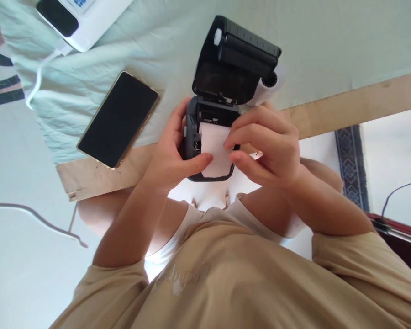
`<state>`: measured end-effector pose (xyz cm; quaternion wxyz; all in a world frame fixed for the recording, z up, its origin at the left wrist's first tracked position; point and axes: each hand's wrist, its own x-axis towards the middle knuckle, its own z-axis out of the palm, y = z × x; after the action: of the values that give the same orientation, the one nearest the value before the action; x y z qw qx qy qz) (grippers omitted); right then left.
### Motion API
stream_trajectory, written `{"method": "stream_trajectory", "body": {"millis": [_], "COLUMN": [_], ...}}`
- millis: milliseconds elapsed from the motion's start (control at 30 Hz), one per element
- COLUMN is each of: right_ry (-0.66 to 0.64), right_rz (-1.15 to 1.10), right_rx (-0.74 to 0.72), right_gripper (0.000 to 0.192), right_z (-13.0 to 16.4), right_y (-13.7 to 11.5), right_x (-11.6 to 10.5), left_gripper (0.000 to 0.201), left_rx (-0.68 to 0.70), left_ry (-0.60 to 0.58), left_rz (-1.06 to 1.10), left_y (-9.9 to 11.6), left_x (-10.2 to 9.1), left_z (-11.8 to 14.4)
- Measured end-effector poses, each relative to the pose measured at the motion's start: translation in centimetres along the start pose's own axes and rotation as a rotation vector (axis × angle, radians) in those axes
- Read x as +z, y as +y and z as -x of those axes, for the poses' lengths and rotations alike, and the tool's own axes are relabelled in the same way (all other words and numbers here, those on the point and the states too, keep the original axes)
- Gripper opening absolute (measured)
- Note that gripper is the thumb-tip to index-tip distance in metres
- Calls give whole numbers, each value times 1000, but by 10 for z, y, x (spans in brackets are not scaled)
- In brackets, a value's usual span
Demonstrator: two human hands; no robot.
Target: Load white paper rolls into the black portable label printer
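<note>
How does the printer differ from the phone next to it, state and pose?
The printer is held in both hands, left hand and right hand; the phone lies untouched on the cloth. The printer's lid stands open with white paper showing; the phone is one flat closed slab, screen dark. The printer is boxy, the phone thin. Both are mostly black.

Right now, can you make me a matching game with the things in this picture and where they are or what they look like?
Things:
1. small printer
2. phone
3. paper roll
4. printer lid

Descriptions:
A. lying flat with a dark screen, left of the hands
B. flipped open, standing up
C. white, peeking out behind the open lid
D. held between the left hand and right hand, with white paper across it

Pairs: 1-D, 2-A, 3-C, 4-B
</note>
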<state>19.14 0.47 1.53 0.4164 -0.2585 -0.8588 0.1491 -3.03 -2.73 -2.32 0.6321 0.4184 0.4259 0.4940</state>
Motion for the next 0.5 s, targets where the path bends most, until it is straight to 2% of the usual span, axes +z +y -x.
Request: {"method": "stream_trajectory", "body": {"millis": [67,167,267,367,433,500], "right_ry": [24,18,44,187,266,283], "right_rz": [44,82,42,-1,-63,-162], "right_rx": [6,22,4,40,116,190], "right_gripper": [10,14,18,20,32,46], "right_z": [2,3,2,-1,-3,-6], "right_y": [0,-1,0,5,10,14], "right_x": [6,13,11,3,-1,-3], "left_gripper": [96,85,73,88,101,108], "left_rx": [16,28,33,34,28,26], "left_ry": [-9,-17,1,14,19,12], "left_rz": [9,35,30,17,-33,-103], "left_y": [-1,1,3,2,1,1], "left_x": [-1,-1,1,1,0,-1], "left_z": [-1,1,3,2,1,0]}}
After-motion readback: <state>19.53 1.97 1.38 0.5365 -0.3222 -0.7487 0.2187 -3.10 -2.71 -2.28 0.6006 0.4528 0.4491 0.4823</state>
